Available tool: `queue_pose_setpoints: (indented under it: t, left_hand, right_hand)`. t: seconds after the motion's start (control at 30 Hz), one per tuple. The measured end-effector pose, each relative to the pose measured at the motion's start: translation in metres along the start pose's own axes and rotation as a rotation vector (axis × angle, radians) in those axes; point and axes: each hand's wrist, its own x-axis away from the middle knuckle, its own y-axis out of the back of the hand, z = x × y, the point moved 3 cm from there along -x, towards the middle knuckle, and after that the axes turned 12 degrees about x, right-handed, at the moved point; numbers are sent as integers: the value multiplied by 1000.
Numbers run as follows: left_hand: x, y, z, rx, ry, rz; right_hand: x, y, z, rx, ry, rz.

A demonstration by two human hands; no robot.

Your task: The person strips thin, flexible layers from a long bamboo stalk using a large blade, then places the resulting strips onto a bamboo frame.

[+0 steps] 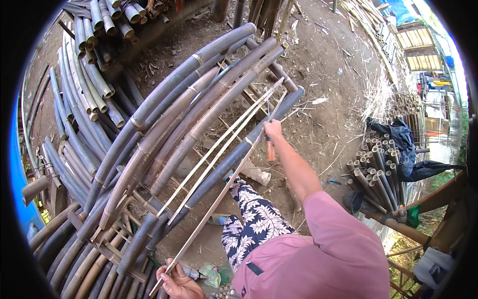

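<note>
A long, thin bamboo strip runs slantwise in front of me. Its lower end is pinched in the fingers of my left hand. My right hand, arm stretched out, is closed near the strip's upper end around a knife, whose orange-brown handle sticks out below the fist. A narrow blade seems to show above the fist, against the strip. Just to the left, two pale split strips lie along a thick dark bamboo pole, part of a slatted bamboo frame.
Curved bamboo poles cover the frame on my left. More cut poles are stacked at the far left. A bundle of upright bamboo tubes stands at right, with dark cloth over it. Shavings litter the dirt ground.
</note>
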Motion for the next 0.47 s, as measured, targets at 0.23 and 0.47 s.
queue_pose_setpoints:
  t: [0.23, 0.47]
  left_hand:
    - [-25, 22, 15, 55, 23, 58]
    - [-41, 46, 27, 40, 29, -61]
  right_hand:
    - [14, 18, 9, 52, -28, -37]
    - [26, 4, 20, 113, 10, 13]
